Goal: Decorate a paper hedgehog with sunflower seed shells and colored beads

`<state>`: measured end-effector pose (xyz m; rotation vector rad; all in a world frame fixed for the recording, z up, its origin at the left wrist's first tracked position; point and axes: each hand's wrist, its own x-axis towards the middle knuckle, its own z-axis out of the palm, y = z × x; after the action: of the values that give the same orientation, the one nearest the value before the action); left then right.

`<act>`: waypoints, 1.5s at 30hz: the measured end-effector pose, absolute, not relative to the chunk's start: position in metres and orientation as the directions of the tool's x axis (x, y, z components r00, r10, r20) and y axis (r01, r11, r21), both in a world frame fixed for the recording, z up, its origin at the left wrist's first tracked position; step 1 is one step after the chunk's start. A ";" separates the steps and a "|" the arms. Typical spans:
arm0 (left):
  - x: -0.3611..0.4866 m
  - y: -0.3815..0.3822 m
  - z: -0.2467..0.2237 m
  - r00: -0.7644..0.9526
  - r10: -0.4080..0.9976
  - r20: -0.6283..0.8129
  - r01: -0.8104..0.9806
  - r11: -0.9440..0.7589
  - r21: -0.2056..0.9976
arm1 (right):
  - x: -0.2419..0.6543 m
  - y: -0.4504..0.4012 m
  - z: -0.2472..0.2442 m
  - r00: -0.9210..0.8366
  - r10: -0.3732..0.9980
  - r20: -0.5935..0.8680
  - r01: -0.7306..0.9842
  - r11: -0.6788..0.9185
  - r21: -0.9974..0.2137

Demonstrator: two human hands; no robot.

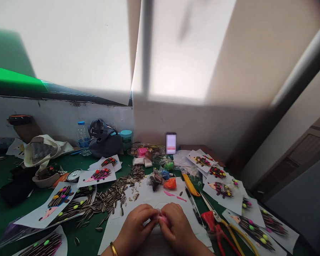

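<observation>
My left hand (140,223) and my right hand (178,224) meet over a white paper sheet (112,231). Pinched between their fingertips is a small pink lump of clay (164,219) in clear plastic wrap; the fingers hide much of it. Beyond them on the sheet lie pink clay strips (181,198), an orange wrapped clay lump (170,183) and a dark wrapped lump (155,180). Loose striped sunflower seeds (114,193) are heaped to the left, some spilling onto the sheet.
Seed-covered hedgehog pictures lie left (56,202) and right (221,190). Right of the sheet are a yellow utility knife (191,185), pens (193,206), scissors (212,208) and pliers (224,234). A phone (171,143), bag (105,140) and water bottle (83,138) stand at the back.
</observation>
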<state>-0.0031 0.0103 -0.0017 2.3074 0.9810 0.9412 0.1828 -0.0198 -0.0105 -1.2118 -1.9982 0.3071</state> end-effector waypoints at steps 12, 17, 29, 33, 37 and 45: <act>-0.002 0.009 0.004 0.479 0.791 0.381 0.509 -0.604 0.613 | 0.182 -0.018 -0.009 -0.273 0.818 0.506 0.656 0.543 -0.524; 0.000 0.007 0.003 0.349 0.878 0.327 0.469 -0.466 0.750 | 0.187 -0.020 -0.008 -0.294 0.720 0.629 0.660 0.629 -0.412; -0.002 0.007 0.007 0.471 0.772 0.427 0.513 -0.634 0.579 | 0.183 -0.024 0.005 -0.312 0.777 0.547 0.744 0.558 -0.368; -0.002 0.005 0.008 0.471 0.780 0.412 0.625 -0.625 0.468 | 0.182 -0.024 0.005 -0.317 0.763 0.563 0.745 0.568 -0.350; 0.001 0.003 0.009 0.439 0.845 0.304 0.626 -0.531 0.572 | 0.180 -0.024 0.003 -0.322 0.739 0.592 0.736 0.589 -0.334; -0.001 0.009 0.005 0.344 0.889 0.303 0.467 -0.442 0.766 | 0.186 -0.027 0.003 -0.298 0.754 0.585 0.608 0.623 -0.493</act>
<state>-0.0007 0.0090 0.0055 2.0470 1.1798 0.9724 0.1855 -0.0266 0.0030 -1.0689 -2.0141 0.2230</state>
